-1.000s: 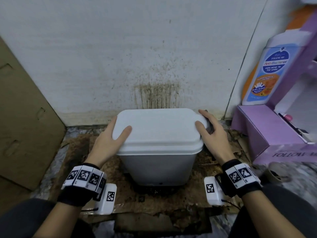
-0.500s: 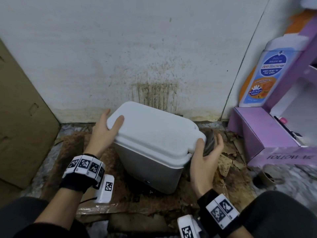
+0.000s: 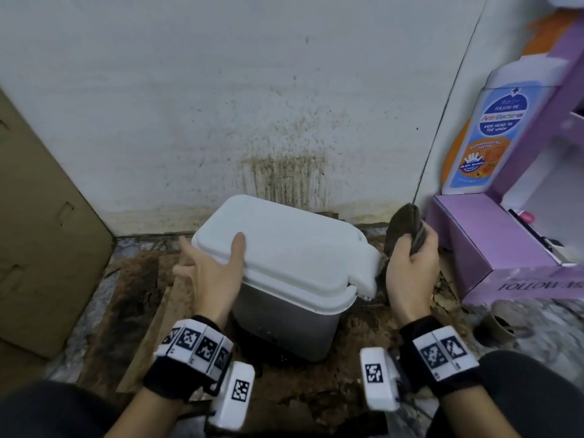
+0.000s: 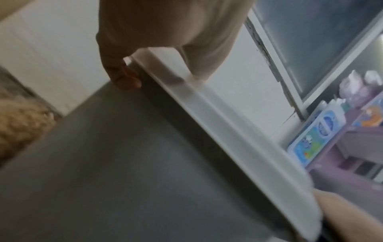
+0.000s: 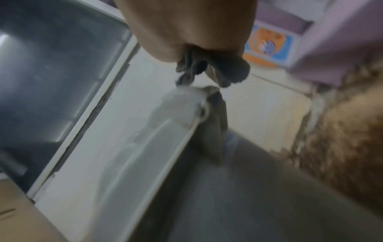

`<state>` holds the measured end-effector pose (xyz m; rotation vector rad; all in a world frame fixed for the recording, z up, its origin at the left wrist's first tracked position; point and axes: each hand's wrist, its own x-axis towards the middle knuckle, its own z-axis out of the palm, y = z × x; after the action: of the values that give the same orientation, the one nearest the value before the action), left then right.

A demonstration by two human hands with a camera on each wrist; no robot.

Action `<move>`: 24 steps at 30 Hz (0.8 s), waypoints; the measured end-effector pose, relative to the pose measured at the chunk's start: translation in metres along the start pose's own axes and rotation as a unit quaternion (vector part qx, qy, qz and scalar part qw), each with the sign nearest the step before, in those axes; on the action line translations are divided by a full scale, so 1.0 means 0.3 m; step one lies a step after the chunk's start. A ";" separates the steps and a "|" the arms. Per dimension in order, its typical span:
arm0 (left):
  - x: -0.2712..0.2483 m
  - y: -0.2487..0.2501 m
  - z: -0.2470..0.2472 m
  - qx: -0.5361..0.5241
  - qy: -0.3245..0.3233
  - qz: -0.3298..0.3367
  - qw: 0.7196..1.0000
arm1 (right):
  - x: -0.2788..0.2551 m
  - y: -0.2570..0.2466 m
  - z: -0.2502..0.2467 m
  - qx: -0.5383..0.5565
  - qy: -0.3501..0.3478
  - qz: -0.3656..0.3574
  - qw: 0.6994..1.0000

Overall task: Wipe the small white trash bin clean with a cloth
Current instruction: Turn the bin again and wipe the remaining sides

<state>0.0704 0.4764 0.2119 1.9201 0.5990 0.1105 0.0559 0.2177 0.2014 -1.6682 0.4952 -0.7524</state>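
Note:
The small white trash bin (image 3: 290, 257) stands on soiled cardboard by the wall, turned at an angle with its lid closed. My left hand (image 3: 215, 267) grips the lid's near left corner, thumb on top. In the left wrist view a finger curls under the lid rim (image 4: 228, 131) above the grey bin side (image 4: 145, 163). My right hand (image 3: 410, 263) is just right of the bin, apart from it, and holds a bunched dark grey cloth (image 3: 406, 226) up near the lid's hinge end. The right wrist view shows the cloth (image 5: 217, 68) hanging from the fist over the lid (image 5: 134, 147).
A brown-stained white wall (image 3: 284, 172) is close behind the bin. A flat cardboard sheet (image 3: 41, 248) leans at the left. A purple display box (image 3: 493, 245) with a printed wash bottle (image 3: 486, 137) crowds the right. Torn, dirty cardboard (image 3: 316, 384) covers the floor.
The bin has been turned from square-on to an angle. My right hand left the lid, took the cloth from beside the bin and raised it. My left hand stayed at the lid's left corner.

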 end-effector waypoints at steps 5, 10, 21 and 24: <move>-0.123 -0.036 0.087 -0.084 -0.032 0.040 0.995 | 0.173 -0.018 0.033 -0.085 -0.242 -0.053 0.965; -0.193 -0.061 0.151 -0.139 -0.057 0.062 0.987 | 0.199 -0.021 0.076 -0.093 -0.478 -0.009 0.874; -0.196 -0.085 0.175 -0.222 -0.048 0.086 0.970 | 0.179 -0.027 0.060 -0.059 -0.491 -0.010 0.869; -0.174 -0.101 0.158 -0.204 -0.050 0.103 0.972 | 0.132 -0.037 0.047 -0.047 -0.469 -0.003 0.882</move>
<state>0.0305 0.4221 0.1752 1.5703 0.2789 0.2477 0.0929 0.2031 0.2190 -1.8924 -0.1709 0.1387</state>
